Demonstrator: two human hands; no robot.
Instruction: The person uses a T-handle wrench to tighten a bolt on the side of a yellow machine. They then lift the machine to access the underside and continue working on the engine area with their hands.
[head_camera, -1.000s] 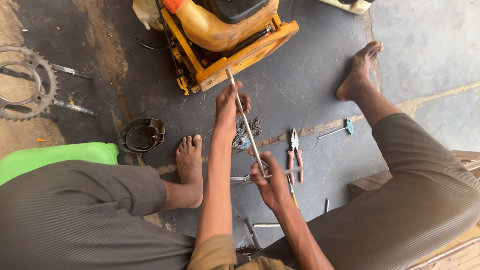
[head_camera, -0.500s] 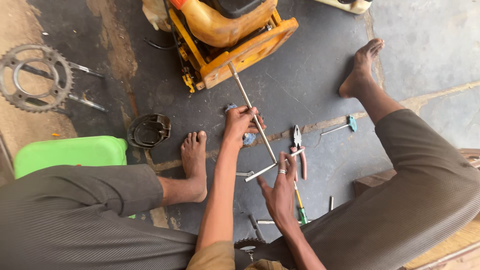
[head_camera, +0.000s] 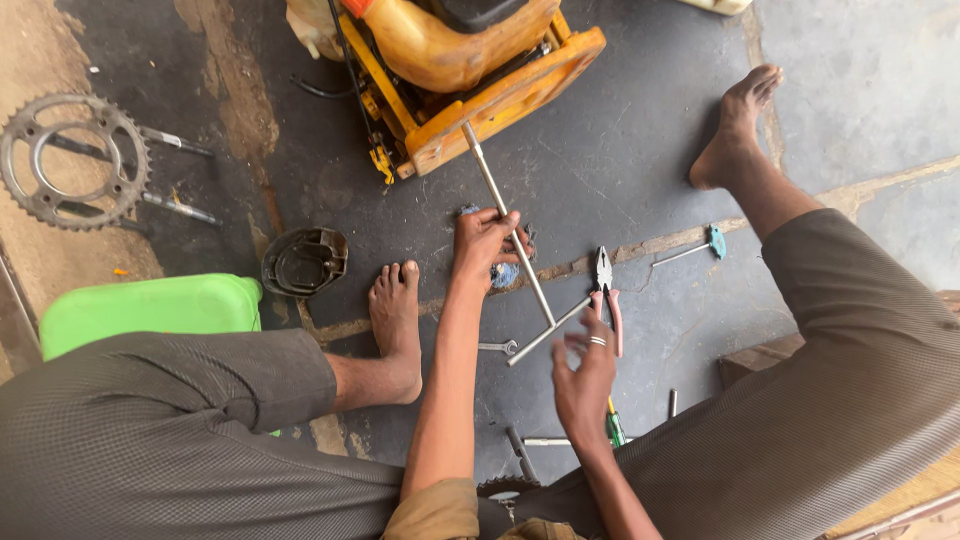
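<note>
Since half a second ago the right hand (head_camera: 586, 375) has let go of the crossbar of the T-handle wrench (head_camera: 515, 240); then its fingers were closed round that bar, now they are spread apart and loose, holding nothing, the blurred fingertips (head_camera: 572, 330) just under the crossbar's right half. The left hand (head_camera: 485, 243) has hardly shifted along the shaft and still grips it, fingers curled together round the middle of the long rod, thumb across the top. From those clamped fingers the shaft runs up and away to its far tip, which sits against the edge of the yellow machine frame (head_camera: 500, 100); on the near side it runs down to the crossbar, between the two hands. Red-handled pliers (head_camera: 606, 295) lie just right of the crossbar, past the open fingertips. A small spanner (head_camera: 498, 347) lies on the floor below the left wrist. A toothed sprocket (head_camera: 72, 160) lies well apart, far beyond the left hand's knuckle side
</note>
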